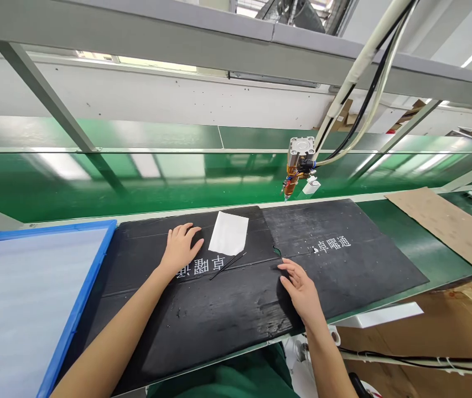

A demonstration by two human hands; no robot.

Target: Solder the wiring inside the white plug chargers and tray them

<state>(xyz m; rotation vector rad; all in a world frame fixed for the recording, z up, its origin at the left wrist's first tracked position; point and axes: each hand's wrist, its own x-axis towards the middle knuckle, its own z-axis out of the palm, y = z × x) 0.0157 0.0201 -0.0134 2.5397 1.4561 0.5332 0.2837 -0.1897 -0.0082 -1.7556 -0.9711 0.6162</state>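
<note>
My left hand (pixel 181 247) lies palm down on the black sheet (pixel 219 309), its fingers spread and holding nothing. To its right lies a piece of white paper (pixel 229 233). Thin black sticks (pixel 227 266) rest just below the paper, over white printed characters. My right hand (pixel 300 287) hovers at or touches the sheet's right part, fingers loosely bent, thumb apart, with nothing visible in it. Close to its fingertips a small dark green curved shape (pixel 277 251) shows at the seam; whether it is a slot or an object I cannot tell.
A nozzle tool (pixel 296 166) hangs on cables above the back edge. At the left stands a blue-rimmed tray (pixel 109 235). A second black sheet (pixel 360 260) and a brown cardboard sheet (pixel 447 226) lie to the right. A grey beam (pixel 136 33) crosses overhead.
</note>
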